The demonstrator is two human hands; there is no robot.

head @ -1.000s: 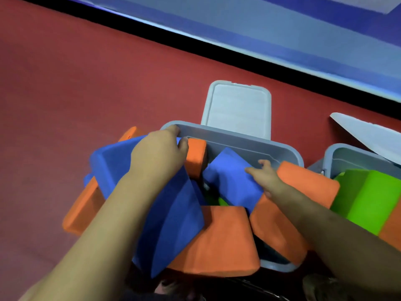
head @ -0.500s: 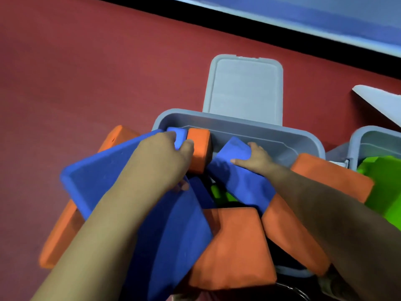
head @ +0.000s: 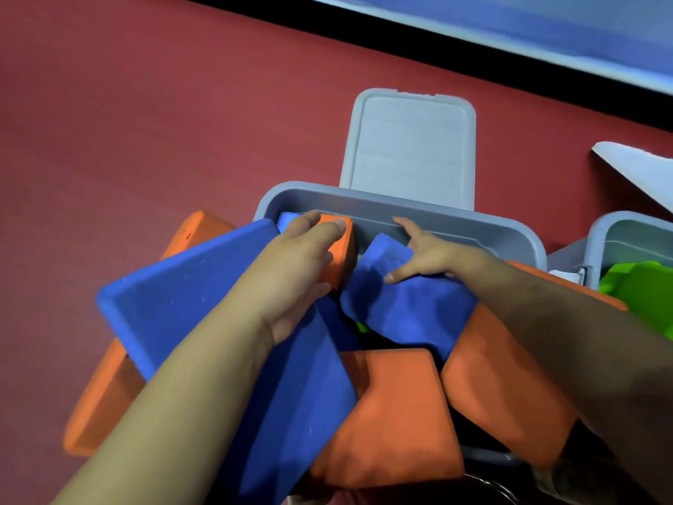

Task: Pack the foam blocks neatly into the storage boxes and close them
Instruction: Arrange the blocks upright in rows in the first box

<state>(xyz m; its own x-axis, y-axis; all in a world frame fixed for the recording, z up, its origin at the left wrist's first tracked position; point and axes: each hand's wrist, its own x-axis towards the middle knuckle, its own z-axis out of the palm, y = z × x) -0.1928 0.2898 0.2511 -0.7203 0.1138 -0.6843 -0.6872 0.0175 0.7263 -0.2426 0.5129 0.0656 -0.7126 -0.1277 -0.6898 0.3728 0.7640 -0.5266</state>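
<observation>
An open grey storage box (head: 473, 222) is overfilled with foam blocks that stick out at angles. My left hand (head: 298, 264) grips the top corner of a large blue block (head: 182, 300), with its thumb lying on a small orange block (head: 344, 256) at the box's far wall. With fingers spread flat, my right hand (head: 429, 253) presses on a second blue block (head: 404, 311), and one fingertip reaches the box wall. Two orange blocks (head: 393, 413) (head: 506, 388) lean out at the near side. Another orange block (head: 102, 391) lies under the large blue one.
The box's grey lid (head: 408, 147) lies open behind it on the red floor (head: 127, 122). A second grey box (head: 615, 227) at the right holds green blocks (head: 641, 286), and its pale lid (head: 641, 169) is open. A black strip and a blue surface run along the top.
My right hand has slid up the blue block to the box's far wall and spread its fingers. My left hand has stayed on the large blue block, which has tilted further to the left.
</observation>
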